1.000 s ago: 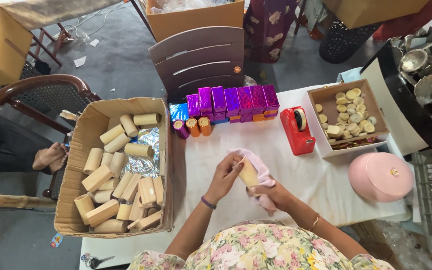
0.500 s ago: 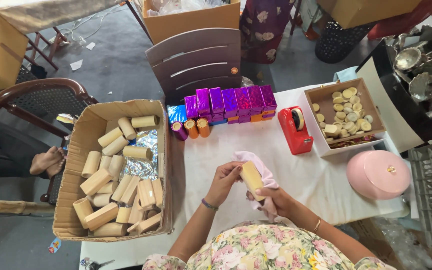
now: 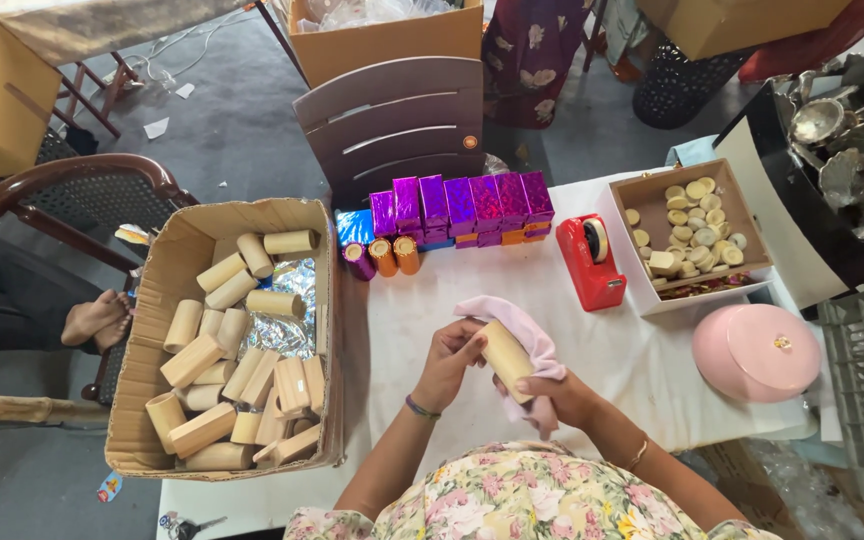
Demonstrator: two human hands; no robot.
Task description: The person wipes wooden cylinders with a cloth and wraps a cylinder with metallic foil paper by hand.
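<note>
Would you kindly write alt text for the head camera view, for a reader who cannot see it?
A person's left hand and right hand hold a pale wooden cylinder against a pink cloth above a white-covered table. At left stands a cardboard box of similar wooden pieces; behind are purple foil-wrapped boxes and a red tape dispenser.

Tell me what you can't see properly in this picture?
- Head view: the lower end of the wooden tube is covered by the pink cloth and the right hand.
- The bottom layers of the cardboard box are buried under the top tubes.
- The keys are cut off by the bottom edge.
- The small round pieces in the tray are too small to identify.
</note>
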